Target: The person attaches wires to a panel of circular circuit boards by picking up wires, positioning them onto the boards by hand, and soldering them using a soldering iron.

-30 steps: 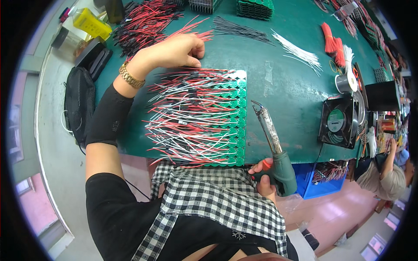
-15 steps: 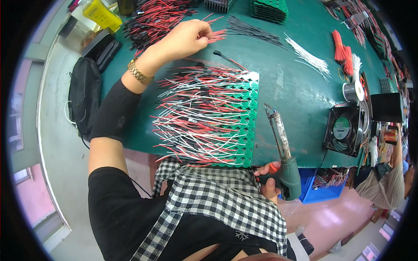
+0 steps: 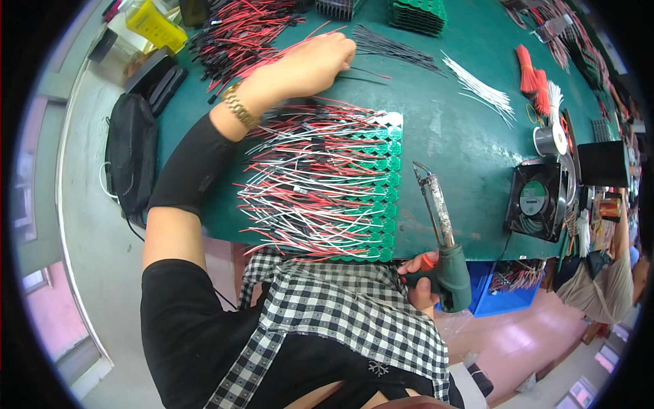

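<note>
My left hand (image 3: 325,63) is closed above the far part of the green table, and a thin dark wire (image 3: 370,73) sticks out to the right from its fingers. Whatever else lies inside the fingers is hidden. Nearer to me rests a panel of green round circuit boards (image 3: 394,187), with many red, white and black wire leads (image 3: 306,184) fanned out to its left. At the table's front edge my right hand (image 3: 424,290) grips the green handle of a soldering gun (image 3: 452,273), whose metal tip points up and away, apart from the panel.
Loose black wires (image 3: 402,51) and white wires (image 3: 480,88) lie at the back, with a heap of red-black leads (image 3: 235,37) at far left. Stacked green boards (image 3: 417,15) stand behind. On the right are a solder spool (image 3: 549,140), a fan (image 3: 538,201) and a blue bin (image 3: 507,305).
My left hand has moved right and slightly down, and a dark wire now shows at its fingers. The lead with a black connector beyond the panel no longer shows there. My right hand stays put.
</note>
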Tool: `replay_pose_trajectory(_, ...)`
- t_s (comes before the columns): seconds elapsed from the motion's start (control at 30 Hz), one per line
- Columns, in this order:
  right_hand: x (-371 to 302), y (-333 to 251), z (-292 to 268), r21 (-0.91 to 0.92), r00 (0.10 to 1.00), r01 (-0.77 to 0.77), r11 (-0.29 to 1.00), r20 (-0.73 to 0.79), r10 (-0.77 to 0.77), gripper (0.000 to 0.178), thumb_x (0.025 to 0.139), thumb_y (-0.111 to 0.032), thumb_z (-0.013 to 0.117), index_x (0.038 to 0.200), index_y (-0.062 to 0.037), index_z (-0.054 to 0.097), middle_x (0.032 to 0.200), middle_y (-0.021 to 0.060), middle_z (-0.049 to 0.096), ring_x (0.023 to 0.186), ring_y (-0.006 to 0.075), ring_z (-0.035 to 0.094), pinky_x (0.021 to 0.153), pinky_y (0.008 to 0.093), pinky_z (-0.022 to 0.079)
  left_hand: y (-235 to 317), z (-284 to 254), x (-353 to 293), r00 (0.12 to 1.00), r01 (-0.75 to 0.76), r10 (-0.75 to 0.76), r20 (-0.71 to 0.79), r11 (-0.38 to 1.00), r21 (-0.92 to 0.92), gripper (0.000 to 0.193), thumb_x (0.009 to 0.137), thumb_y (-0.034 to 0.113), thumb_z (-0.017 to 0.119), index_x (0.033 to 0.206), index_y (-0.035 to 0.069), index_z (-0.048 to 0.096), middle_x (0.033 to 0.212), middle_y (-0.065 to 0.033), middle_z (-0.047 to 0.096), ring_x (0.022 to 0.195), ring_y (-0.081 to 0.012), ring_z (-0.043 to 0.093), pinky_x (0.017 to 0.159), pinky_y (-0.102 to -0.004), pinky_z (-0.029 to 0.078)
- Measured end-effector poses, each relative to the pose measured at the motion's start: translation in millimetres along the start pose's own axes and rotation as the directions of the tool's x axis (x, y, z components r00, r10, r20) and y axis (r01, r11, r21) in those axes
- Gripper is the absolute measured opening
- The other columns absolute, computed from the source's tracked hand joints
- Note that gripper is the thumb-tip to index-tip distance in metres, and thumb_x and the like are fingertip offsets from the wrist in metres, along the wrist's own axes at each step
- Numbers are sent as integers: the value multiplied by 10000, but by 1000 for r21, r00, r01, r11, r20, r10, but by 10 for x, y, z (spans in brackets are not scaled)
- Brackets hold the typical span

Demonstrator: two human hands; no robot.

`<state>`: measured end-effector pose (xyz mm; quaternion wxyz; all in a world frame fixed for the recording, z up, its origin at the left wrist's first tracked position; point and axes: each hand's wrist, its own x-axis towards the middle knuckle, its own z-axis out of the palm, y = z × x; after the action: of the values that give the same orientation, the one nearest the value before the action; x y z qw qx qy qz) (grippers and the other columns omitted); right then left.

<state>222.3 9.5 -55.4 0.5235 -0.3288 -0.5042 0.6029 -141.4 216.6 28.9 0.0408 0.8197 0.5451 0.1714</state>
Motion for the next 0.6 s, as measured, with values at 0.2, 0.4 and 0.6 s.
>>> replay_pose_trajectory(0.2, 16, 9, -58, 47, 1000, -22, 999, 1, 22, 511, 835, -245, 643, 1228, -20, 405, 861, 125, 526, 745, 218, 565, 696, 354, 519, 297, 52, 94, 994, 16, -27, 105, 995, 102, 145, 855, 154, 614, 919, 37, 556, 973, -107, 535, 966, -300, 513, 815, -417, 423)
replay_pose_trajectory(0.4, 89, -106, -117, 18, 1000, -26, 999, 13, 26, 425, 868, -239, 629, 1183, -14, 455, 885, 91, 548, 752, 182, 594, 715, 333, 525, 423, 247, 327, 995, -90, 94, 46, 992, -85, 77, 870, 59, 556, 918, 12, 518, 905, -154, 543, 861, -342, 534, 760, -397, 435)
replay_pose_trajectory(0.6, 230, 80, -379, -21, 1000, 17, 1000, 5, -17, 381, 872, -209, 600, 1171, -4, 483, 895, 80, 534, 745, 170, 579, 699, 323, 518, 1132, 224, 112, 973, -165, 107, -205, 943, -290, 76, 847, 26, 552, 873, 2, 485, 772, -157, 508, 701, -334, 510, 640, -381, 426)
